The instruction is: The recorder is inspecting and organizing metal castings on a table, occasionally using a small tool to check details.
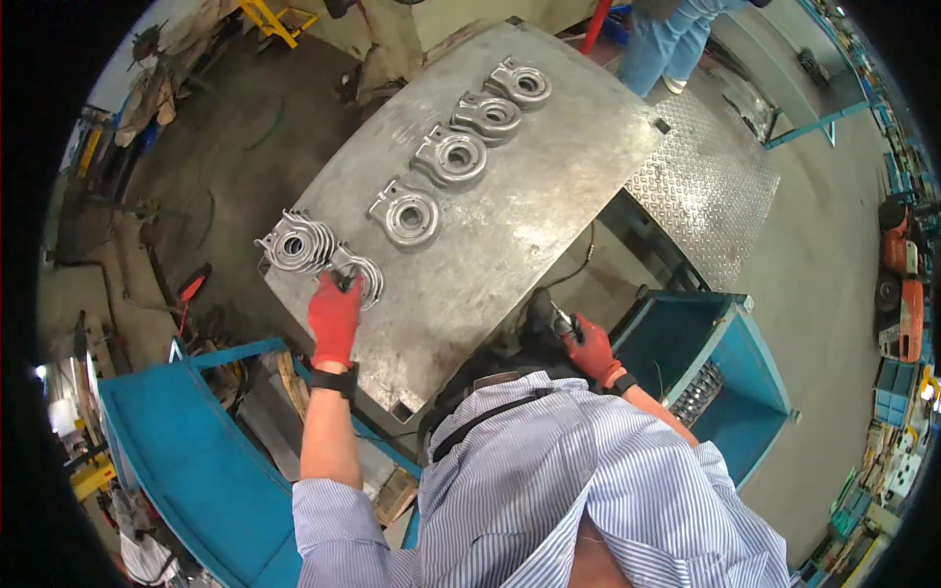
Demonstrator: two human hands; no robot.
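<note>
My left hand [335, 316], in a red glove, is closed on the edge of a grey ring-shaped metal casting [369, 278] near the table's left corner. Right beside it stands a stack of similar castings [297, 242], each with a lug and a round hole. In my right hand [588, 348], also red-gloved, is a slim hand tool [562, 317] with a silver tip, held past the table's near edge. Farther along the metal table [529, 211], single castings [408, 216] lie flat in a slanting row.
To my right is a blue open bin [755, 367] with metal parts [698, 394] inside. A blue metal container [211, 461] stands at my left. Beyond the table, another person's jeans-clad legs [667, 44] show beside a checkered steel plate [711, 181]. A thin hose [590, 250] hangs by the near edge.
</note>
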